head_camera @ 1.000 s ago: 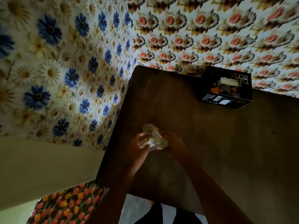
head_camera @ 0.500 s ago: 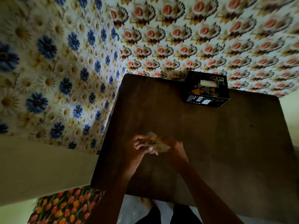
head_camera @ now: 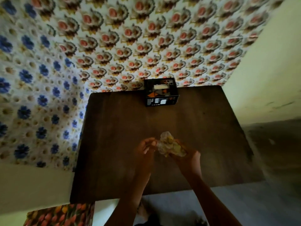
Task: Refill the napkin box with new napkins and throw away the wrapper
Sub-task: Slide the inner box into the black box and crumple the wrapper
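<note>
Head view, looking down: both hands meet over the dark wooden tabletop (head_camera: 203, 128) around a crumpled clear wrapper (head_camera: 169, 145). The right hand (head_camera: 187, 158) has its grip curled round the wrapper's lower end, while the left hand (head_camera: 145, 148) pinches the wad's left edge with its fingertips (head_camera: 153, 142). Well beyond the grip, at the tabletop's far edge, stands the black napkin box (head_camera: 161, 92), a white napkin showing in its top slot. Flower-patterned sheets (head_camera: 130, 38) cover the wall behind the box.

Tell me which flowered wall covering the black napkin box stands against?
The black napkin box stands against the pink-flowered covering behind the table, not the blue-flowered covering at left.
</note>
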A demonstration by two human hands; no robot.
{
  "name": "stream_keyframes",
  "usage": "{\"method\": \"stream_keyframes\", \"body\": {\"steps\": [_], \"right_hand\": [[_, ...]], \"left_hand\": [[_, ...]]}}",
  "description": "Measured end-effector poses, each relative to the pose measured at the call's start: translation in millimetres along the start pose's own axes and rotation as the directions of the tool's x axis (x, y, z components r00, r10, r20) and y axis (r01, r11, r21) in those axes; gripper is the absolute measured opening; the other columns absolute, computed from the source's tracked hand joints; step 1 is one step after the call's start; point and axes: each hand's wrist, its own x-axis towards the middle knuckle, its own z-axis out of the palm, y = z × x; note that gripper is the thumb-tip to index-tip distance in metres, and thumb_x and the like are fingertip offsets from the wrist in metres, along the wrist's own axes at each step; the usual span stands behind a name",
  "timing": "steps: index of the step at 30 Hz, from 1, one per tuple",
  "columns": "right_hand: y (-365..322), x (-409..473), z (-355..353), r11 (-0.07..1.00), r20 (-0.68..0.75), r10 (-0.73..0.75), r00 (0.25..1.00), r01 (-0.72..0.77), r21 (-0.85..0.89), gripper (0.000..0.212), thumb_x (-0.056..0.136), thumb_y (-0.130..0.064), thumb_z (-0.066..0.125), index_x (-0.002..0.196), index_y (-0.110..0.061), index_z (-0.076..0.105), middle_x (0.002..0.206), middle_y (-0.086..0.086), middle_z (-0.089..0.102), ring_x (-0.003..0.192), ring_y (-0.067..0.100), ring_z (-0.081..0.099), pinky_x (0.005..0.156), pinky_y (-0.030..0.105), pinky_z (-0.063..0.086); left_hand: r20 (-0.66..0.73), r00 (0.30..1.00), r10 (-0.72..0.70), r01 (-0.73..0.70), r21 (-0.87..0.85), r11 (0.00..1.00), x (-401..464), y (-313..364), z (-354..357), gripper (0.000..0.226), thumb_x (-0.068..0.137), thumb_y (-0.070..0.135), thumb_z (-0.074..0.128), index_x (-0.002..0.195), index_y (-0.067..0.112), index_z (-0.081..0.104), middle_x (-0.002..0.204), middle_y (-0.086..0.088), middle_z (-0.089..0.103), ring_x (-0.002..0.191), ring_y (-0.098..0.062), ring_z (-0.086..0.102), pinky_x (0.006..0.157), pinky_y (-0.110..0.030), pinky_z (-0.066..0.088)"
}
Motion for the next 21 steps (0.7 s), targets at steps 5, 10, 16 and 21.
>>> {"method": "stream_keyframes", "body": {"steps": [5, 10, 16, 21], "right_hand": [[31, -5, -81, 0.999, -0.113, 0.044, 0.993, -0.044, -0.003, 0.042, 0.067, -0.018, 0.090, 0.105, -0.017, 0.074, 0.094, -0.015, 0.072, 0.082, -0.023, 0.063, 0.069, -0.001, 0.048], [75, -14, -177, 0.999, -0.161, 0.042, 0.986, -0.039, 0.021, 0.040, 0.069, -0.020, 0.089, 0.106, -0.021, 0.073, 0.093, -0.021, 0.068, 0.083, -0.024, 0.062, 0.068, -0.002, 0.047], [119, -34, -288, 0.992, -0.242, 0.070, 0.968, -0.042, 0.119, 0.033, 0.073, -0.019, 0.088, 0.104, -0.021, 0.077, 0.092, -0.020, 0.074, 0.084, -0.008, 0.070, 0.068, 0.006, 0.051], [160, -40, -353, 0.985, -0.314, 0.104, 0.944, -0.054, 0.162, 0.033, 0.074, -0.018, 0.086, 0.105, -0.019, 0.078, 0.093, -0.015, 0.078, 0.087, 0.000, 0.073, 0.071, 0.021, 0.060]], "left_hand": [[0.051, 0.998, 0.045, -0.051, 0.112, 0.992, -34, 0, 84, 0.018, 0.096, 0.017, 0.066, 0.113, 0.021, 0.070, 0.107, 0.005, 0.075, 0.101, -0.012, 0.072, 0.092, -0.043, 0.060], [0.101, 0.992, 0.071, -0.082, 0.113, 0.990, -77, -4, 182, 0.017, 0.095, 0.016, 0.067, 0.112, 0.020, 0.070, 0.109, 0.004, 0.074, 0.101, -0.012, 0.072, 0.093, -0.041, 0.060], [0.146, 0.989, 0.034, -0.039, 0.031, 0.999, -129, -14, 293, 0.019, 0.096, 0.009, 0.064, 0.114, 0.006, 0.068, 0.109, -0.012, 0.074, 0.105, -0.028, 0.071, 0.084, -0.030, 0.059], [0.257, 0.966, 0.034, -0.059, 0.092, 0.994, -154, -24, 371, 0.014, 0.097, 0.017, 0.065, 0.109, 0.021, 0.068, 0.113, -0.009, 0.072, 0.107, -0.027, 0.070, 0.089, -0.039, 0.058]]}}
